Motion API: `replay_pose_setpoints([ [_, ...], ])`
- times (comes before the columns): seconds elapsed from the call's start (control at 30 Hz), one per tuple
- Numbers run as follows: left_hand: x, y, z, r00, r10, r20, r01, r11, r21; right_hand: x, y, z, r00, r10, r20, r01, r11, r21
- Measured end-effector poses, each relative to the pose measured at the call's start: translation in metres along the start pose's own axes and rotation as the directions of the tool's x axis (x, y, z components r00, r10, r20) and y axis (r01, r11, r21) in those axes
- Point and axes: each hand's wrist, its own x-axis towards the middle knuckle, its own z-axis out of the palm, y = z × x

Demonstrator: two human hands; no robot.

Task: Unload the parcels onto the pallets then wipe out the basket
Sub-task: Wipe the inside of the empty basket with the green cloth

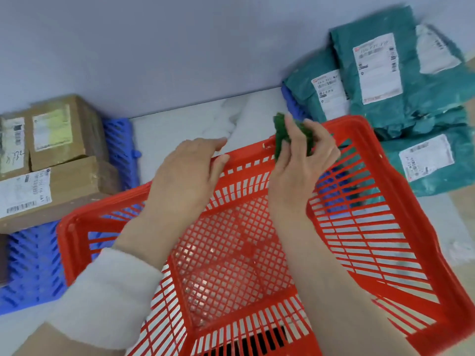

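1. Basket [365,240]: one red slatted basket is seen in the head view. It is set on the floor [192,124] between two blue pallets, with its far rim turned toward the wall [180,47]. Pale floor is seen through its mesh bottom.
2. The far rim is gripped by the left hand [185,176], thumb on the inner side and fingers over the outer side. That forearm is covered by a pale fleecy sleeve [102,291].
3. One green cloth [280,132] is pinched between the thumb and fingers of the right hand [300,163]. It is held against the far rim, just right of the left hand.
4. Three labelled brown boxes [66,134] are stacked on the left pallet [30,265], just beside the basket's left rim.
5. Four teal mailer bags [377,104] are counted, overlapping, on the right pallet [289,98], of which only a blue sliver is seen. The nearest bag lies just beside the basket's right rim.
6. A strip of marbled floor is left open between the pallets, from the basket's far rim to the floor's far edge at the wall.
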Motion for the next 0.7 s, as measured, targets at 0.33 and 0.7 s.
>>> replay_pose_setpoints([
  [0.33,0.026,0.027,0.031,1.0,-0.009,0.015,0.01,0.993,-0.117,0.044,0.052,-0.052,0.999,0.042,0.012,-0.038,0.966,-0.254],
  [0.7,0.026,0.032,0.024,0.996,-0.049,0.078,0.059,0.99,-0.13,0.015,0.074,-0.132,0.962,0.256,0.094,-0.22,0.931,-0.292],
])
